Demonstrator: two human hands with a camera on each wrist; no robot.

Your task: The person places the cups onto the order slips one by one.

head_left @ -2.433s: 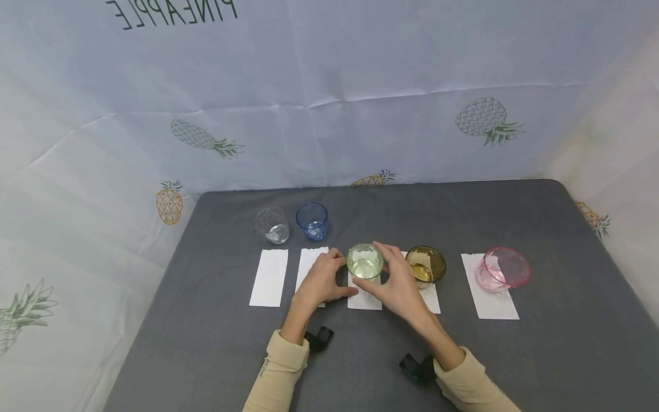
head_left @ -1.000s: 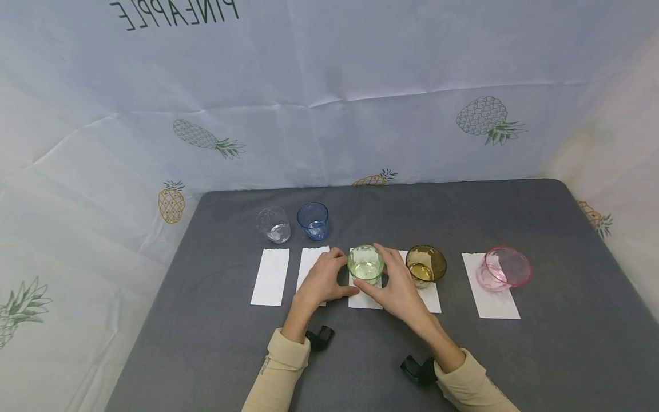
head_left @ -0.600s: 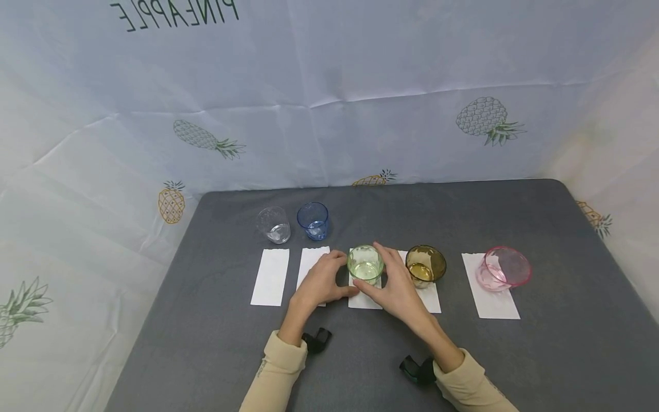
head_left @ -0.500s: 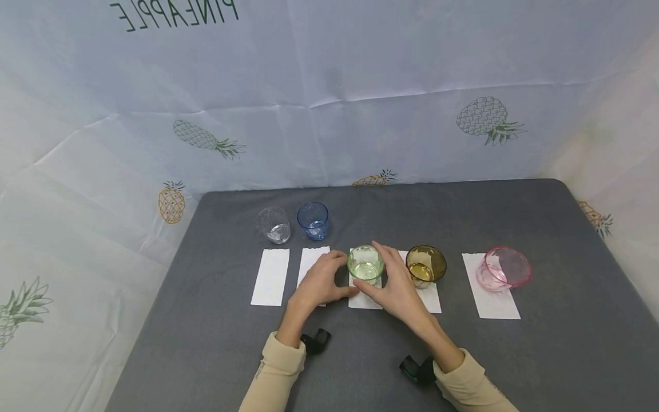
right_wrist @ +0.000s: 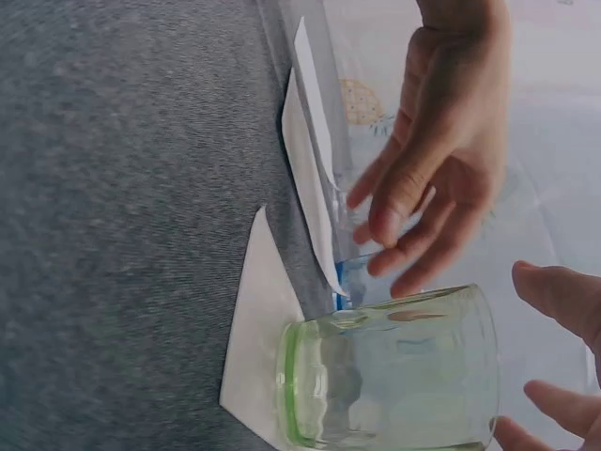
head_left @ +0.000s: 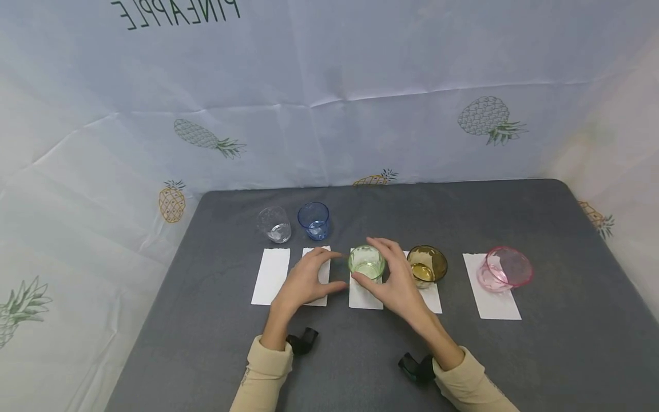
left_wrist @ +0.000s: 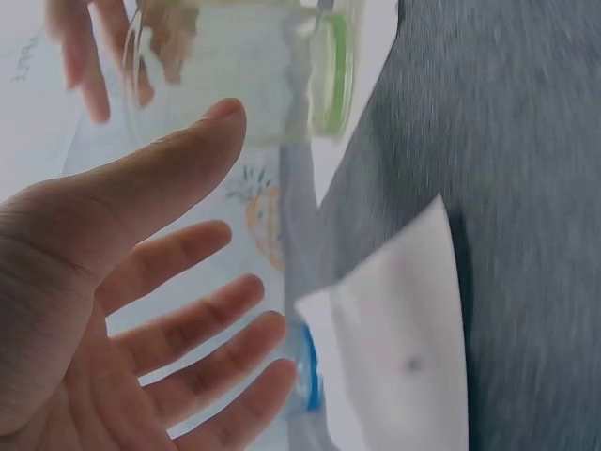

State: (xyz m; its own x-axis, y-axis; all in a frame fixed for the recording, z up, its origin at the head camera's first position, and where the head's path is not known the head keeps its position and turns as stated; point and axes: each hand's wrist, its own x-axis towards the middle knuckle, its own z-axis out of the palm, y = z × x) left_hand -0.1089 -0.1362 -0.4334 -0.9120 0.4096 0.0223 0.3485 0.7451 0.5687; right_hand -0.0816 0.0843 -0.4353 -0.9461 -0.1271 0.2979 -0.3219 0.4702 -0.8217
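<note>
A pale green glass (head_left: 366, 264) stands upright on a white paper slip, its green base on the paper in the right wrist view. My left hand (head_left: 304, 280) is left of it over another slip, fingers spread and holding nothing; its thumb (left_wrist: 178, 169) overlaps the glass in the left wrist view. My right hand (head_left: 396, 280) arches around the glass's right side, thumb in front and fingers behind. In the right wrist view its spread fingers (right_wrist: 563, 406) hover by the rim. An amber glass (head_left: 426, 266) stands just right of the right hand.
At the back left stand a clear glass (head_left: 274, 225) and a blue glass (head_left: 314, 221). A pink glass (head_left: 503, 269) sits on a slip at the right. A bare white paper slip (head_left: 271, 274) lies at the left on the grey table (head_left: 206, 343). Pineapple-print cloth (head_left: 329, 68) hangs behind.
My left hand has moved left, away from the green glass. The right fingers and thumb have shifted slightly up and left. The green glass has stayed in place.
</note>
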